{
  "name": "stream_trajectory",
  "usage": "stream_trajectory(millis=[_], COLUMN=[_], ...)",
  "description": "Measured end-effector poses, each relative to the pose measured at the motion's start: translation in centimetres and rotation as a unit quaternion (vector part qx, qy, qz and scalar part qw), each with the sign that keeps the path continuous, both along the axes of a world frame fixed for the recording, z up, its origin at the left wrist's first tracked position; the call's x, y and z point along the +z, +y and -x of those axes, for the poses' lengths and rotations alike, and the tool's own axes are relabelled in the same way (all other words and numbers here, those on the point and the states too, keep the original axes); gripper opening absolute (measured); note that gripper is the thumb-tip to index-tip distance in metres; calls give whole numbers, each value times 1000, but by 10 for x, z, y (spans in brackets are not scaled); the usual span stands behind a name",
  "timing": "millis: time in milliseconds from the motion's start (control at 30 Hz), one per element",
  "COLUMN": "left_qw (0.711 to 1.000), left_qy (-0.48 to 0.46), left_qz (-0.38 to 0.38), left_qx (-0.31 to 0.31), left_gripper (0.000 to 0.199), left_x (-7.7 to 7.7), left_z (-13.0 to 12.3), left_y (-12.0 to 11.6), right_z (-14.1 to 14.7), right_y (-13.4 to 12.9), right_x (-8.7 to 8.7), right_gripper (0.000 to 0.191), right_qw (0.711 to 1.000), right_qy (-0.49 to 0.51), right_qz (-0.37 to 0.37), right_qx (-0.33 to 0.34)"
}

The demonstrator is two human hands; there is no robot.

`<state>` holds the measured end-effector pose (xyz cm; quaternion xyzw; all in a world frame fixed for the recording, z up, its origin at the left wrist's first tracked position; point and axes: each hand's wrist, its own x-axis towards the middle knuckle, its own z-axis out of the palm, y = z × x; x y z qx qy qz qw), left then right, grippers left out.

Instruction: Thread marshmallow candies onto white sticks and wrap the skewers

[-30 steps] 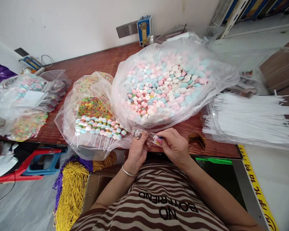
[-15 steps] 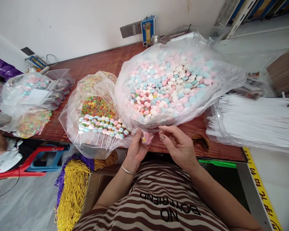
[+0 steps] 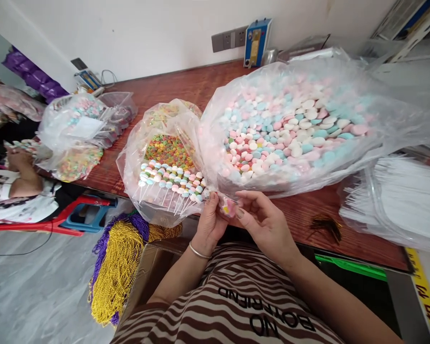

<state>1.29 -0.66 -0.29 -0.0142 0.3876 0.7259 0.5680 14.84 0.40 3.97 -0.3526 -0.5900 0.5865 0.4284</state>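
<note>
My left hand (image 3: 211,220) is closed on a small clear packet (image 3: 227,206) with pink and yellow contents, its thumb pressed on top. From the right, my right hand (image 3: 267,222) meets the packet's edge with bent fingers and thumb; the exact contact is partly hidden. Just left of the packet, several sticks threaded with pastel candies (image 3: 172,182) lie across a clear bag holding small coloured rings (image 3: 170,150). Behind both hands spreads a large clear bag of pink, white and blue candies (image 3: 272,143).
White sticks (image 3: 404,200) fill a bag at the right, near a bundle of thin gold ties (image 3: 326,228). More bags (image 3: 82,129) stand far left, beside another person's arm (image 3: 25,177). Gold bead strings (image 3: 118,272) hang below the table edge (image 3: 376,251).
My right hand has come in to the packet, which was in my left hand alone. The view has shifted left, bringing more of the other person into sight.
</note>
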Motion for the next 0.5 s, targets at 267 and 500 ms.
stream_trajectory(millis=[267, 500], left_qw=[997, 993], left_qy=[45, 106], left_qz=[-58, -44], left_qx=[5, -8], left_gripper=[40, 41], left_x=[-4, 3], left_z=[9, 15], left_y=[-5, -15], right_z=[11, 16], right_y=[9, 13], right_x=[0, -12], right_gripper=[25, 12], right_qw=[990, 987], right_qy=[-113, -113], right_qz=[-85, -109], right_qx=[-7, 27])
